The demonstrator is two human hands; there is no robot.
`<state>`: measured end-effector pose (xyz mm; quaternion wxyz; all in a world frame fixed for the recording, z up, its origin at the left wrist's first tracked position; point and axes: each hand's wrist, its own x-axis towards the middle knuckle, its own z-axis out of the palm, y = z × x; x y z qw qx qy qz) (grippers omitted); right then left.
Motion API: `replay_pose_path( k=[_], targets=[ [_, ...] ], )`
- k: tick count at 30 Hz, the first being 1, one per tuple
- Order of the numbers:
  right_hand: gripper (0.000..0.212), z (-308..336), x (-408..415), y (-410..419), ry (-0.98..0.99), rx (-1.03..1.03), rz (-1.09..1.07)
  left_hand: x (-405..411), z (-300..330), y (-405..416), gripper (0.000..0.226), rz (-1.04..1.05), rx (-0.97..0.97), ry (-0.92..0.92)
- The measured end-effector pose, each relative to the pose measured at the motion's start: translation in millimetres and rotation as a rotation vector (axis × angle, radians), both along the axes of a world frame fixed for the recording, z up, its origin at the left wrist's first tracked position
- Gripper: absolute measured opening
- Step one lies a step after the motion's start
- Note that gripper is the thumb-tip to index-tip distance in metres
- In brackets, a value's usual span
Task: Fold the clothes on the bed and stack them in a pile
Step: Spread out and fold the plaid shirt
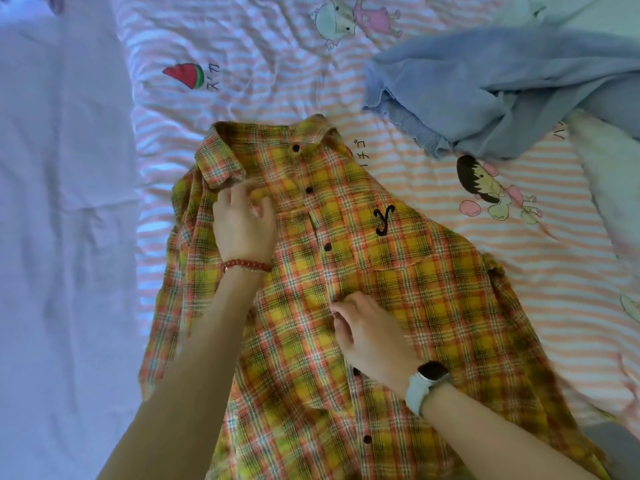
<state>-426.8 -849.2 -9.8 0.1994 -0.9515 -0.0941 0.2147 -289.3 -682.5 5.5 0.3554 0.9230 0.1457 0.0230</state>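
Plaid shirt (381, 271) is spread front-up on the bed, collar pointing away, buttoned down the middle with small black buttons. It's a yellow, orange and green check with a black "y" stitched above the chest pocket, and the fabric looks pretty rumpled, especially along the left sleeve side where it's bunched into folds. Left hand (242, 223) lies flat near the collar with fingers mostly straight, pressing on the cloth just below the collar point; there's a red bead bracelet (247, 265) on that wrist. Right hand (367, 330) sits lower on the button placket, fingers curled in and seemingly pinching a bit of the fabric there, with a smartwatch (427, 379) on a pale strap on the wrist. Underneath is a pink-and-white striped bedsheet (277, 81) with cartoon prints. A crumpled blue garment (502, 88) lies well apart at the upper right, not touching the shirt.
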Motion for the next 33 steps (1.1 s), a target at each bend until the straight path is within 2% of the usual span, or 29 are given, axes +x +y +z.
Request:
replay_pose_path(
  k=[2, 7, 10, 12, 15, 18, 21, 24, 26, 30, 33],
  targets=[
    [0.034, 4, 7, 10, -0.028, 0.107, -0.072, -41, 5, 21, 0.03, 0.058, 0.097, -0.011],
    [0.028, 10, 48, 61, 0.207, 0.441, -0.245, -138, 2, 52, 0.044, 0.204, 0.186, 0.134],
    [0.031, 9, 71, 99, 0.317, 0.517, -0.258, -171, -4, 61, 0.06, 0.221, 0.157, 0.236],
    [0.044, 10, 82, 124, 0.433, 0.554, -0.369, -186, -7, 63, 0.063, 0.221, 0.152, 0.242],
    [0.063, 16, 90, 149, 0.486, 0.492, -0.47, -196, -9, 69, 0.051, 0.3, 0.126, 0.218],
    [0.05, 25, 91, 155, 0.397, 0.53, -0.513, -200, -10, 78, 0.019, 0.388, 0.021, 0.124],
    [0.025, 38, 85, 153, 0.44, 0.644, -0.506, -203, -6, 83, 0.009, 0.462, -0.05, 0.018],
    [0.015, 52, 81, 149, 0.582, 0.701, -0.464, -206, 2, 81, 0.018, 0.506, 0.035, -0.105],
    [0.016, 62, 82, 148, 0.602, 0.735, -0.429, -199, 10, 69, 0.03, 0.474, 0.079, -0.138],
    [0.026, 73, 90, 144, 0.484, 0.682, -0.319, -165, 19, 31, 0.051, 0.437, 0.176, 0.02],
    [0.03, 74, 94, 136, 0.466, 0.669, -0.294, -154, 19, 21, 0.04, 0.535, 0.157, 0.041]
  ],
)
